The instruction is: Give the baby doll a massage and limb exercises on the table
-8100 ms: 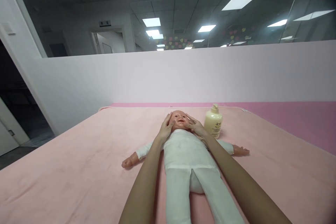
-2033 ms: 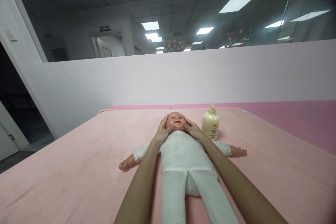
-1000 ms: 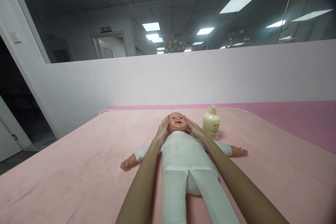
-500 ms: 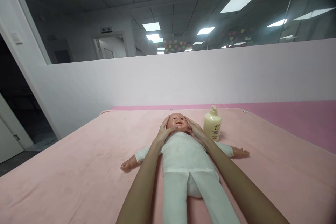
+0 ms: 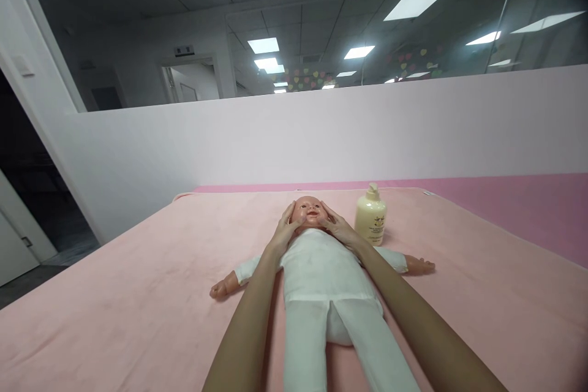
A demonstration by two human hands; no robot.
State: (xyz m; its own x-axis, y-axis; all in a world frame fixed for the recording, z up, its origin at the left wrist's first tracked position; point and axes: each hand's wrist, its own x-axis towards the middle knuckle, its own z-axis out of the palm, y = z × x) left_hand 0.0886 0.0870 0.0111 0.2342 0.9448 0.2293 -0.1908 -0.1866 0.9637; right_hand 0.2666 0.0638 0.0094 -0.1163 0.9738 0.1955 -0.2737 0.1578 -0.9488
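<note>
A baby doll in a white cloth suit lies on its back, head at the far end, arms spread out sideways. My left hand cups one side of its head, fingers along the temple and the thumb on the cheek by the mouth. On the other side my right hand is curved around the head the same way, its thumb resting on the cheek. Both forearms reach over the doll's arms. The undersides of my fingers are hidden against the head.
A cream pump bottle stands just right of the doll's head. Beneath everything is a pink towel over a pink surface. A white half wall with glass above it rises behind.
My left thumb has slid outward from the chin to the cheek. The right thumb has come onto the other cheek. Doll and bottle stay in place.
</note>
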